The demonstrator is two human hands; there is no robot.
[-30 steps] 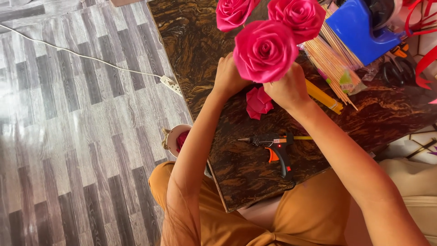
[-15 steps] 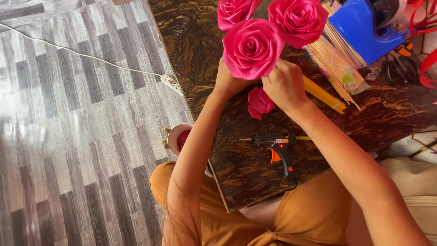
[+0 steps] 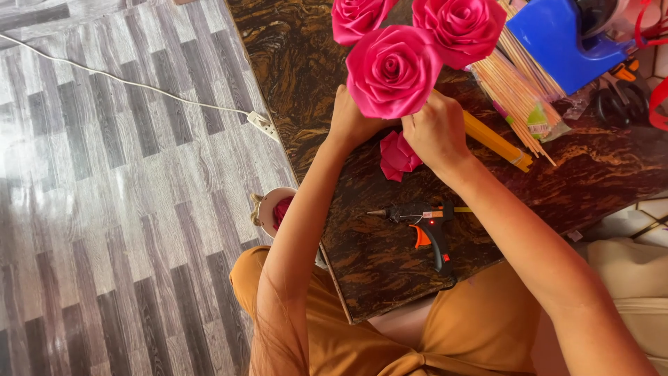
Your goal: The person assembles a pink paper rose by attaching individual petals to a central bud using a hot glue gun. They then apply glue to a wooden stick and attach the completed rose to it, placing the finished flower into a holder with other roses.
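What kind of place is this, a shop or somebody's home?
Probably a home craft corner: a dark marble-patterned table on a wood-look floor, with a glue gun, bundled sticks, and both hands working a pink ribbon rose.

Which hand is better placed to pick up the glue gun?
Probably right. The right hand lies nearer the glue gun, whose handle points toward that side; the left hand supports the rose.

A black glue gun (image 3: 423,224) with an orange trigger lay on the dark marbled surface (image 3: 299,63). Two more pink roses (image 3: 459,28) stood near a bundle of wooden skewers (image 3: 518,87) and a blue container (image 3: 557,35). A white power strip (image 3: 263,124) rested on the striped floor (image 3: 104,209).
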